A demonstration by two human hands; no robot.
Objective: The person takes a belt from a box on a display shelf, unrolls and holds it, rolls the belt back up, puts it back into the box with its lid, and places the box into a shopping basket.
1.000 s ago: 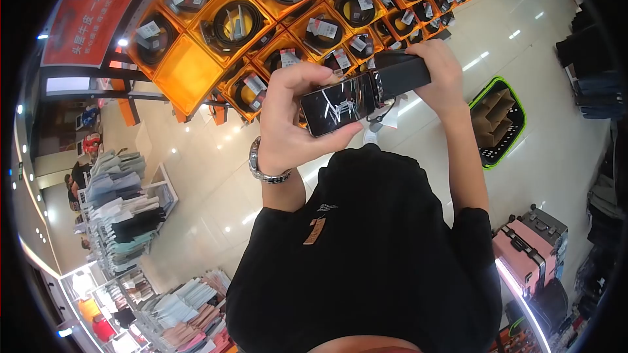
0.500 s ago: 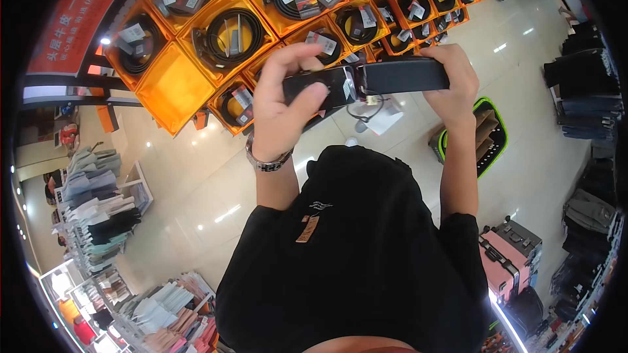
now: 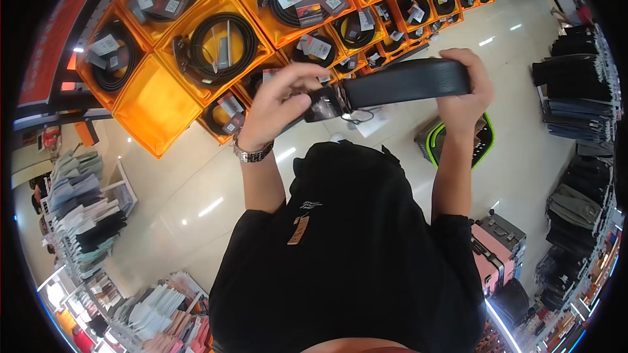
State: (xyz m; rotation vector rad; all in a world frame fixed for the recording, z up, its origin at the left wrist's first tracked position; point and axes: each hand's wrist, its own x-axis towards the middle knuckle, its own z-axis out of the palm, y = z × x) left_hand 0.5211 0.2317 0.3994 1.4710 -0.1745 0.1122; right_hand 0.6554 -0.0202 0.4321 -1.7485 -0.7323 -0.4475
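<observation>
Both of my hands have hold of a black leather belt (image 3: 405, 84) in front of my chest. My left hand (image 3: 271, 104), with a metal watch on the wrist, grips the end by the shiny dark buckle (image 3: 324, 103), thumb and curled fingers at its edge. My right hand (image 3: 463, 88) is wrapped around the bent strap at the other side. Below the buckle hang a thin dark cord and a white tag (image 3: 366, 123), partly hidden by the belt.
Orange boxes (image 3: 219, 46) with coiled belts fill the display ahead; one orange box (image 3: 157, 104) has nothing in it. A green-rimmed basket (image 3: 428, 140) stands on the floor. Pink suitcase (image 3: 487, 265) at lower right; folded clothes (image 3: 572, 65) line the right side.
The belt and my right hand have shifted slightly right, and my left hand slightly left and down. My left hand has slid toward the buckle's outer edge. The view has moved closer to the boxes.
</observation>
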